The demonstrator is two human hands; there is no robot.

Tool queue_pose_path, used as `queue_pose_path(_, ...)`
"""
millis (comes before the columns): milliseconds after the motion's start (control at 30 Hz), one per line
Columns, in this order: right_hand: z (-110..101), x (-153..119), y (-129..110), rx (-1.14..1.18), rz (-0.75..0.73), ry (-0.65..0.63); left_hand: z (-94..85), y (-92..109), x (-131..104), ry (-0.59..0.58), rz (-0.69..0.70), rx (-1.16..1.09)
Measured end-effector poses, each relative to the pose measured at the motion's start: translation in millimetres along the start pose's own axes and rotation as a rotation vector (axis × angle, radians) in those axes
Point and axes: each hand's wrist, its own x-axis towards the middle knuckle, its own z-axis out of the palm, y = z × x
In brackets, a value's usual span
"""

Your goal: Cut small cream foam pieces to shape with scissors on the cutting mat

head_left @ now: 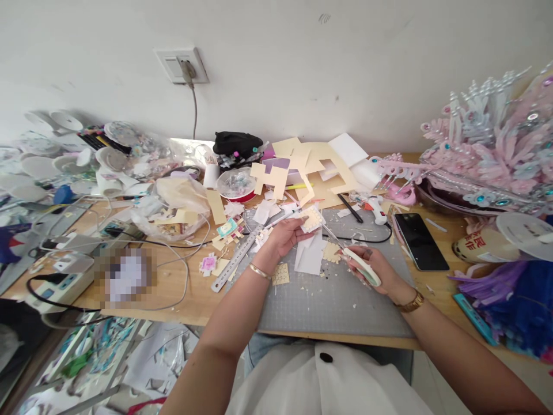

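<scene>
**Scissors meet a small paper cutout over the grey mat**

The right hand [375, 266] is closed round the pale handles of the scissors [351, 253], whose long axis runs from near right to far left, blades aimed at the cutout. The left hand [285, 236] pinches that cream paper cutout [311, 219], flat, thin and jagged-edged, above the gridded cutting mat [328, 300]. A steel ruler [235, 259] lies just left.

One head-worn view looks forward and down, close over the cutting mat [328, 300].
</scene>
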Motion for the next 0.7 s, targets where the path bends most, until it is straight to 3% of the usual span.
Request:
queue_pose_path(367,0,-1,-1,-0.017,0.028,-0.006,-1.7,-2,2,0.015,0.012,-0.013)
queue_pose_path(700,-10,-5,0,0.026,-0.050,-0.060,-4.1,0,3,-0.035,0.011,-0.014)
